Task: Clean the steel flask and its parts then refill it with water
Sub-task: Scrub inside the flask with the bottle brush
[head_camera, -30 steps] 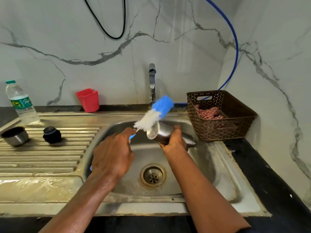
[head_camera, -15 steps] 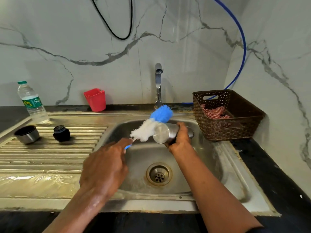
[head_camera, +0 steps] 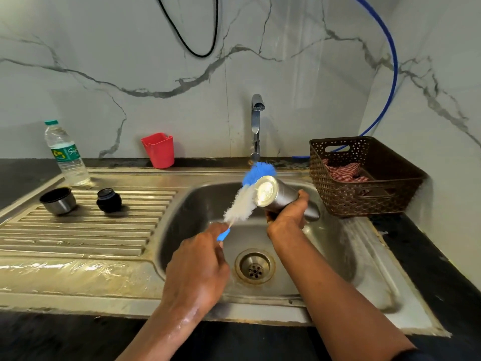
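Note:
My right hand (head_camera: 287, 214) grips the steel flask (head_camera: 276, 195) on its side over the sink basin (head_camera: 197, 204), with its flat bottom turned toward me. My left hand (head_camera: 197, 267) holds the blue handle of a bottle brush (head_camera: 244, 198), whose white and blue bristles lie against the flask's bottom edge on its left side. The flask's steel cup (head_camera: 58, 200) and black stopper (head_camera: 109, 200) stand on the ribbed drainboard (head_camera: 78, 230) at the left. The flask's mouth is hidden behind my right hand.
The tap (head_camera: 257, 126) rises behind the basin, with no water running. A red cup (head_camera: 158, 150) and a plastic water bottle (head_camera: 66, 153) stand at the back left. A brown basket (head_camera: 364, 175) with a checked cloth sits right of the sink. The drain (head_camera: 254, 267) is open.
The flask's bottom has turned more toward me. The brush has slid lower along the flask's left side, and my left hand has drawn back toward me.

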